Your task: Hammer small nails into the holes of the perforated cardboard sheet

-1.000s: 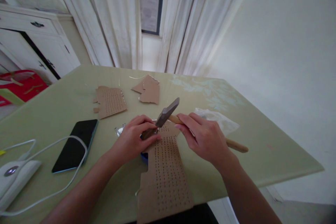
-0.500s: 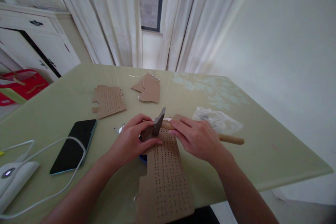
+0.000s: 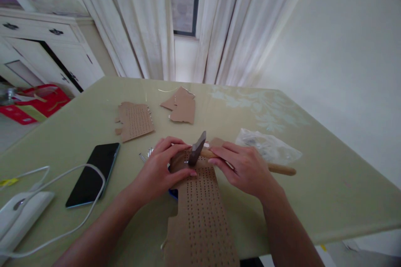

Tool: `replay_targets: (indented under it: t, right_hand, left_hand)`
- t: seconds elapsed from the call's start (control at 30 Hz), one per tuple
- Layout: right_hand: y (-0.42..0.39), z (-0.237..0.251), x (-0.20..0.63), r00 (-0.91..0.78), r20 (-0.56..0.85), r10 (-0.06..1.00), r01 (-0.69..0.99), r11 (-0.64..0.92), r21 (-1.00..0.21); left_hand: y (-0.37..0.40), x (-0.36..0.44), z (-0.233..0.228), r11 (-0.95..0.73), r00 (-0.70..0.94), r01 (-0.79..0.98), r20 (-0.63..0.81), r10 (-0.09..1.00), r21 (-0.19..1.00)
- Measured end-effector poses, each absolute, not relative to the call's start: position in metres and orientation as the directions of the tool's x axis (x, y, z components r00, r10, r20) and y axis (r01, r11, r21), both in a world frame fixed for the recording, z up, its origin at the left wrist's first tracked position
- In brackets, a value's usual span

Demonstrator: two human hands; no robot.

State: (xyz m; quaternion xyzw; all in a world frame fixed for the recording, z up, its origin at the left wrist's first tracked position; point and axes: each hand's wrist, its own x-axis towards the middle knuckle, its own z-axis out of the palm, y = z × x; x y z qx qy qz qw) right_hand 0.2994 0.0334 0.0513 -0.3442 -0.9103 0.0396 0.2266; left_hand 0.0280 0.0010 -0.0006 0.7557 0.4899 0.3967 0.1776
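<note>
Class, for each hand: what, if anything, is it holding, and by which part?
The right hand holds the hammer by the middle of its wooden handle. The left hand rests on the cardboard strip; whether it pinches anything cannot be told.

At the left, a thin white cable lies over a black rectangular smartphone. Far left stands a white, dark-handled cabinet, beside long pale curtains.

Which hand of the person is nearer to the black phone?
Left. The left hand is to the right of the phone; the right hand is farther right, gripping the hammer.
</note>
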Motion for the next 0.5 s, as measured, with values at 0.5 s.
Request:
replay_targets:
  t: [0.5]
  right_hand:
    - [0.038,0.031,0.314,0.052,0.672,0.739,0.474,0.574,-0.667]
  left_hand:
    - [0.033,-0.043,-0.010,0.174,-0.191,0.955,0.049,0.980,0.242]
